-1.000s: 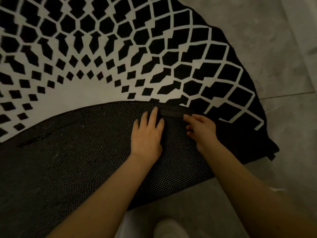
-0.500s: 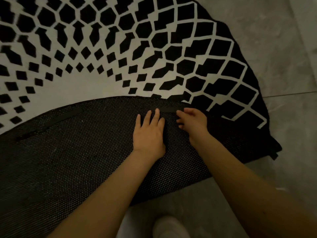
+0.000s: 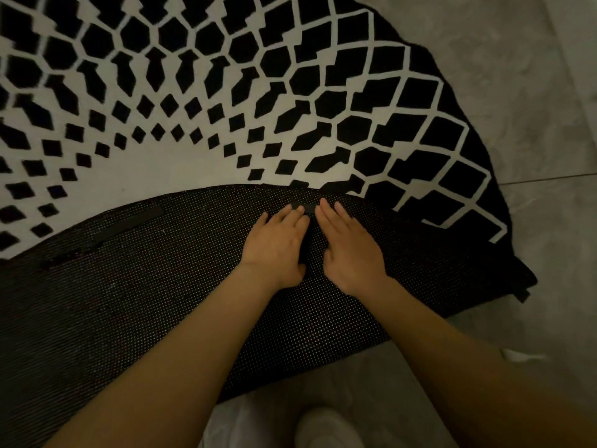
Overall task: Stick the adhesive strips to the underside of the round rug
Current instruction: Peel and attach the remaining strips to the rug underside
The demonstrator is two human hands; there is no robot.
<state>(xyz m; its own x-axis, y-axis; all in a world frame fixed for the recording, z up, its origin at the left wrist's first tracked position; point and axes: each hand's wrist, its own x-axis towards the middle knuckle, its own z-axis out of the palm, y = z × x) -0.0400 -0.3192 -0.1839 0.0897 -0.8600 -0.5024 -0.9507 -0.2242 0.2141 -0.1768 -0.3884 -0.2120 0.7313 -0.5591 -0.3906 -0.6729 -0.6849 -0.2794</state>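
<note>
Two hands laid flat, side by side, just below centre of the frame, on the folded-over underside of the round rug. Left hand palm down, fingers straight and close together, tips reaching a black adhesive strip near the curved fold edge. Right hand likewise palm down, fingers straight and slightly spread, tips on the same strip; only a short dark piece of it visible between the two sets of fingertips. Nothing gripped or pinched by either hand; both pressing down.

Dotted black underside sweeping across the lower left and middle of the frame, patterned black-and-white top face filling the upper half. Second adhesive strip lying flat on the underside at left of centre, angled along the fold edge, well apart from the hands. Further dark strip lower left of that, hard to make out in the dim light.

Grey tiled floor at the right and along the bottom. White shoe at bottom centre.
</note>
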